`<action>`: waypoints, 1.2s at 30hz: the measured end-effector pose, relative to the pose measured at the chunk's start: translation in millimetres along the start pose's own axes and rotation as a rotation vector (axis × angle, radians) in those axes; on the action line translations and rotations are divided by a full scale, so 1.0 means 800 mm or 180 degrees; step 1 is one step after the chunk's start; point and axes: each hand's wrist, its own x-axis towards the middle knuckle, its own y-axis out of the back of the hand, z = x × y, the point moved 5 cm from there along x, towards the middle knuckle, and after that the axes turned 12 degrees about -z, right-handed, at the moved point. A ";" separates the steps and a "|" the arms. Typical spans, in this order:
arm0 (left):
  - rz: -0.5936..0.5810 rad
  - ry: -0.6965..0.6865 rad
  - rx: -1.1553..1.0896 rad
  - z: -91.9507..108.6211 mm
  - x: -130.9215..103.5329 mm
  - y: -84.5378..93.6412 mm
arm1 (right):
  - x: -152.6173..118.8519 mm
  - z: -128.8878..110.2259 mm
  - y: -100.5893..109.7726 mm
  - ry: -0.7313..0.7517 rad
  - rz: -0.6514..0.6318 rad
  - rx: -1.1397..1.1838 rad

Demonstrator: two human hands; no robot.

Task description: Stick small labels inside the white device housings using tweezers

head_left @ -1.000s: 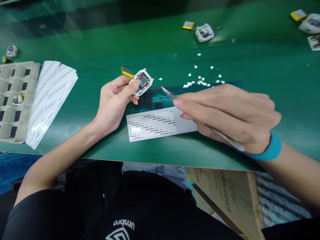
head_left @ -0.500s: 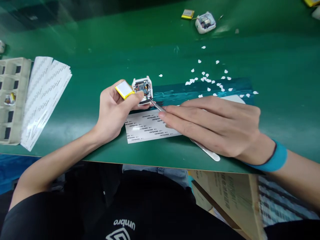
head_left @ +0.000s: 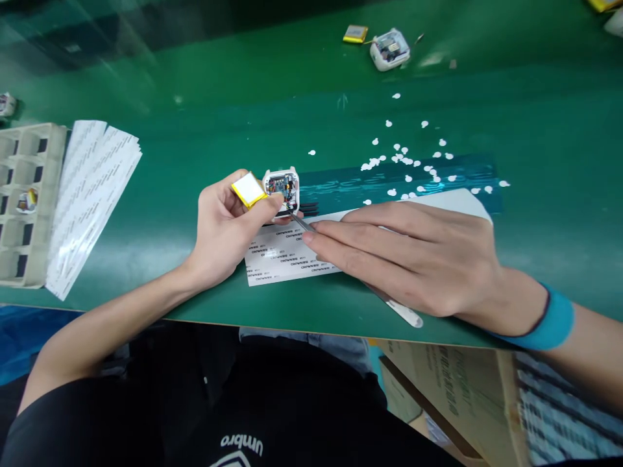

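My left hand (head_left: 226,224) is closed around a white smartwatch case (head_left: 294,178), its circuit board facing up and my thumb on its lower edge. A yellow-edged battery (head_left: 248,189) sticks out at the case's left, above my thumb. Between the fingertips of my right hand (head_left: 413,250) are metal tweezers (head_left: 302,224), their tip at the lower edge of the case. The tweezers' rounded back end shows below my right palm. Under both hands lies a printed white adhesive sheet (head_left: 272,263); my right hand covers part of it.
Small white round stickers (head_left: 403,160) lie scattered behind my right hand, several on a blue film strip (head_left: 335,185). Another open watch case (head_left: 390,50) with a battery (head_left: 355,34) sits farther back. At left are a compartment tray (head_left: 36,214) and a stack of white strips (head_left: 90,201).
The whole view has shifted slightly, so things on the table appear a little lower. My hands keep the same hold, with the tweezers' tip still at the lower edge of the case.
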 end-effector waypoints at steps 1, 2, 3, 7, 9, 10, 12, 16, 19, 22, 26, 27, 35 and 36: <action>0.0031 -0.0014 0.0020 0.001 0.000 -0.001 | -0.002 0.000 -0.001 -0.0002 -0.0003 0.0029; 0.0064 -0.0040 0.0041 0.002 -0.001 -0.002 | -0.004 -0.001 -0.002 -0.0005 0.0002 0.0044; 0.0097 -0.0078 0.0067 0.003 -0.002 -0.003 | -0.006 -0.002 -0.004 -0.0009 -0.0022 0.0063; 0.0176 -0.0221 0.0241 0.008 -0.007 -0.009 | -0.005 -0.003 -0.008 -0.0115 -0.0075 0.0296; 0.0156 -0.0242 0.0341 0.007 -0.008 -0.009 | -0.004 -0.002 -0.008 -0.0199 0.0014 0.0415; 0.0135 -0.0251 0.0381 0.007 -0.008 -0.009 | -0.003 -0.001 -0.008 -0.0240 0.0042 0.0456; 0.0110 -0.0287 0.0445 0.005 -0.007 -0.006 | -0.001 0.000 -0.008 -0.0297 0.0011 0.0507; 0.0133 -0.0421 0.0545 0.005 -0.003 0.000 | 0.000 -0.002 -0.005 -0.0317 0.0116 0.0554; 0.0090 -0.0448 0.0573 0.006 -0.003 0.001 | 0.000 -0.002 -0.004 -0.0343 0.0165 0.0585; 0.0084 -0.0493 0.0578 0.006 -0.004 0.000 | 0.001 -0.002 -0.007 -0.0321 0.0096 0.0592; 0.0064 -0.0527 0.0573 0.005 -0.004 -0.002 | 0.001 -0.001 -0.007 -0.0309 0.0210 0.0606; 0.0051 -0.0541 0.0566 0.006 -0.004 -0.002 | 0.000 -0.001 -0.007 -0.0308 0.0256 0.0605; -0.0025 -0.0457 0.0507 0.007 -0.007 -0.006 | -0.001 0.000 -0.005 -0.0297 0.0181 0.0649; -0.0009 -0.0471 0.0515 0.006 -0.007 -0.006 | 0.000 0.000 -0.005 -0.0295 0.0154 0.0655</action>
